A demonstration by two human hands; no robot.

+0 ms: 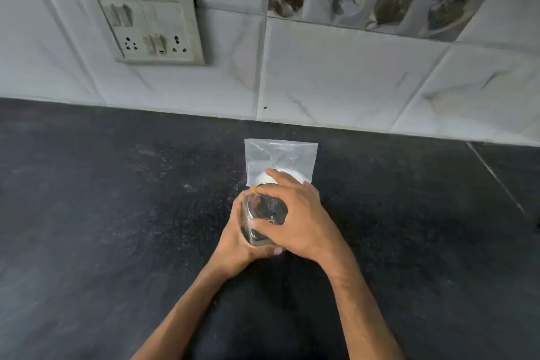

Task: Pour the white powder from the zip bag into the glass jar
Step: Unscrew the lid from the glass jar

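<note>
A clear glass jar (257,235) with a shiny metal lid (264,209) stands on the dark countertop (117,199). My left hand (233,245) wraps around the jar's body from the left and below. My right hand (298,219) grips the lid from the right, fingers curled over its top. Just behind the jar lies a clear zip bag (280,158), flat on the counter, with white powder (287,174) gathered at its near end. My right fingers partly hide that powder.
A tiled wall (336,73) rises behind the counter. A switch and socket plate (152,26) is mounted on it at the upper left. A seam (496,178) runs across the counter at the right.
</note>
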